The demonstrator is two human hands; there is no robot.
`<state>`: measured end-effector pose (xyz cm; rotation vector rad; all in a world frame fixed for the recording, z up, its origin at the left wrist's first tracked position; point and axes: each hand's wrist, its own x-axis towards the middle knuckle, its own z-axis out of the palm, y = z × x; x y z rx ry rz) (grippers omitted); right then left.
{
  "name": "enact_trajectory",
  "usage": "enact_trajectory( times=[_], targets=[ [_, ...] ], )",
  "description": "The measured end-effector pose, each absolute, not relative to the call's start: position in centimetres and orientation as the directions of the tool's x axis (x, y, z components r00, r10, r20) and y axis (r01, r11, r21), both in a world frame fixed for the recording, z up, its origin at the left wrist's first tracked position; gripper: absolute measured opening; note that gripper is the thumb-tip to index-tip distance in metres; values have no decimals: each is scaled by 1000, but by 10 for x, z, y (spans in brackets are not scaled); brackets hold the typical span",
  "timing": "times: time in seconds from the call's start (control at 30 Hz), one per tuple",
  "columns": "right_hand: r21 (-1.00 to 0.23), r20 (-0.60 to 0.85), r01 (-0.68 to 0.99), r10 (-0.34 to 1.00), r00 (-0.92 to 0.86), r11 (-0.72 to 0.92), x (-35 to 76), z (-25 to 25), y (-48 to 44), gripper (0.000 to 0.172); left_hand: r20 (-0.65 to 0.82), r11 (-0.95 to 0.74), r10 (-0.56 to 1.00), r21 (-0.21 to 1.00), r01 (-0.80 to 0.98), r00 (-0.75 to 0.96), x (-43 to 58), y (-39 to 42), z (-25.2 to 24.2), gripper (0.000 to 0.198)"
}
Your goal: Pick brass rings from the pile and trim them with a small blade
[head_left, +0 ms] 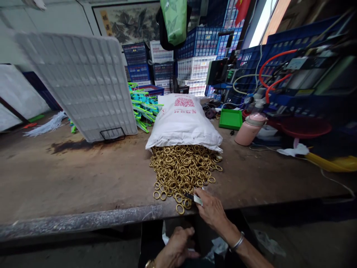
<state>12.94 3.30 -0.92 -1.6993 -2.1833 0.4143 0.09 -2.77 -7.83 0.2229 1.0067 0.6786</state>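
A spread of brass-coloured rings [181,167] spills from the mouth of a white woven sack [184,123] on the table. My right hand [210,208] is at the near end of the rings, closed on a thin dark tool with a pale wrapped part [198,200]. The tool's dark tip points left among the rings; its exact kind is unclear. Below the table's front edge, my left hand [178,243] hangs over my lap, thumb and fingers apart, with nothing visible between them. Whitish scraps [217,248] lie beneath the hands.
A grey ribbed tray [83,85] stands upright at the left, beside green and teal pieces [143,106]. To the right are a green tray [230,118], a pink bottle [250,128] and a machine with red hoses [275,70]. Stacked crates [196,69] stand behind.
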Motion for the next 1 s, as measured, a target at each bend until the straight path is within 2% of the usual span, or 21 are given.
enact_trajectory(
  times=[0.2,0.3,0.4,0.57,0.77,1.0],
  targets=[
    [-485,115,851,979,-166,201,133,-15,38,19,-506,614,762,763,-202,404,-1,-29,-32,33],
    [-595,115,788,987,-109,156,138,-16,43,10,-443,508,847,837,-202,294,-1,-20,-5,36],
    [-710,142,690,988,-51,138,142,-12,47,16,-365,392,917,899,-194,160,1,-5,13,40],
    [-763,171,623,983,-63,173,144,0,46,18,-324,335,941,932,-141,99,10,18,21,47],
    [-774,181,602,980,-85,196,144,9,45,18,-318,343,934,925,-162,162,18,32,25,32],
    [-875,66,471,991,-117,113,142,10,54,31,-203,218,971,970,-108,128,17,36,26,29]
  ],
)
